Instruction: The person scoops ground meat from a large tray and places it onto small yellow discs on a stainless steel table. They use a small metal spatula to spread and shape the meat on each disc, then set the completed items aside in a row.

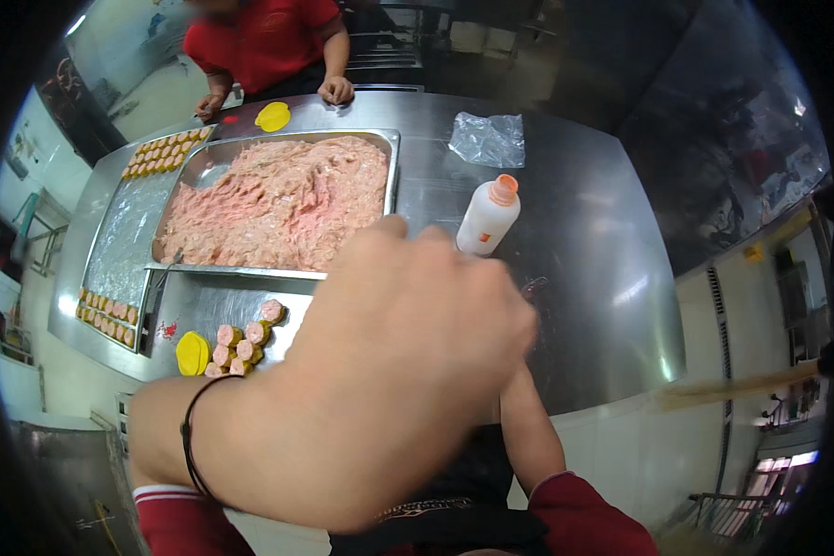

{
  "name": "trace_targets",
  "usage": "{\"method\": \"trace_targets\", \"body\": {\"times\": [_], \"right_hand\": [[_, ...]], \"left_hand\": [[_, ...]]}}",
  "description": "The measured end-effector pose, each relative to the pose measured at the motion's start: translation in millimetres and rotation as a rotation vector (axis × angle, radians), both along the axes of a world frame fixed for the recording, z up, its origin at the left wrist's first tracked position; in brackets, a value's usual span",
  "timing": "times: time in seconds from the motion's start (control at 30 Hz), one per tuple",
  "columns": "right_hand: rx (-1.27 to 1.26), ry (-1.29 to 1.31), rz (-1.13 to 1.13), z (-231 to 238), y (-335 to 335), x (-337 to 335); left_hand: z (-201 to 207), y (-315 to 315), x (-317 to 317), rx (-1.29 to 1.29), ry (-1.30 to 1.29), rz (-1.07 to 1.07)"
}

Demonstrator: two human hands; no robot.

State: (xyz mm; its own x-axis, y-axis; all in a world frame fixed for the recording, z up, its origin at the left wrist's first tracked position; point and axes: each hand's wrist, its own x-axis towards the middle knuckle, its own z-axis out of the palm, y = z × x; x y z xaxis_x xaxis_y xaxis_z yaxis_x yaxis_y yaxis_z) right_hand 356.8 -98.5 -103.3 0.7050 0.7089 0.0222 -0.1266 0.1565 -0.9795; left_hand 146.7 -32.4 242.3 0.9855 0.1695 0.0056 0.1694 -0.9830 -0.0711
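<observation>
My left hand [408, 324] is raised close to the camera, a dark cord round its wrist. Its fingers curl into a fist, and anything inside is hidden. My right forearm [531, 431] runs up behind it, so that hand is covered. Below and left of my left hand, on the steel table, stands a cluster of yellow-wrapped meat dumplings [247, 350] with pink tops. Beside them lies a stack of round yellow wrappers [193, 354]. Past my knuckles is a deep metal tray [394, 171] heaped with pink minced meat [283, 199]. A utensil handle [170, 266] rests at its near rim.
A white bottle with an orange cap [488, 218] stands right of the tray, below a crumpled clear plastic bag [487, 139]. At left, a flat tray [125, 236] carries dumpling rows at both ends. Across the steel table [602, 278], a person in red [259, 46] stands near more yellow wrappers [272, 117].
</observation>
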Motion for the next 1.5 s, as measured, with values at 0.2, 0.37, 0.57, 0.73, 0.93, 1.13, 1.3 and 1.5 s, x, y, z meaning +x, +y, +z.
{"method": "trace_targets", "body": {"times": [0.2,0.37,0.57,0.73,0.93,1.13,1.3,1.5], "right_hand": [[0.078,0.165,0.038,17.4,-3.2,-5.0],[0.054,0.169,0.043,19.1,-2.7,-4.3],[0.067,0.145,0.076,17.0,-1.5,-4.0],[0.11,0.169,0.073,14.6,-2.4,-3.8],[0.123,0.17,0.084,9.6,-4.1,-0.9],[0.102,0.158,0.096,8.9,-4.7,-1.1],[0.084,0.12,0.089,11.9,-3.5,-1.8],[0.069,0.119,0.093,11.7,-4.6,-3.6]], "left_hand": [[-77.5,33.8,-54.8,-0.459,-0.137,0.207],[-195.2,30.8,-99.0,-0.586,-0.367,0.622],[-276.8,-13.3,-103.9,-0.485,-0.458,0.9],[-284.7,-18.7,-95.4,-0.495,-0.558,0.871],[-286.6,-17.3,-96.7,-0.572,-0.639,0.866],[-289.4,-13.4,-98.3,-0.506,-0.587,0.83],[-276.1,-9.3,-97.7,-0.586,-0.669,0.807],[-258.8,-12.4,-97.0,-1.016,-0.735,0.813]]}}
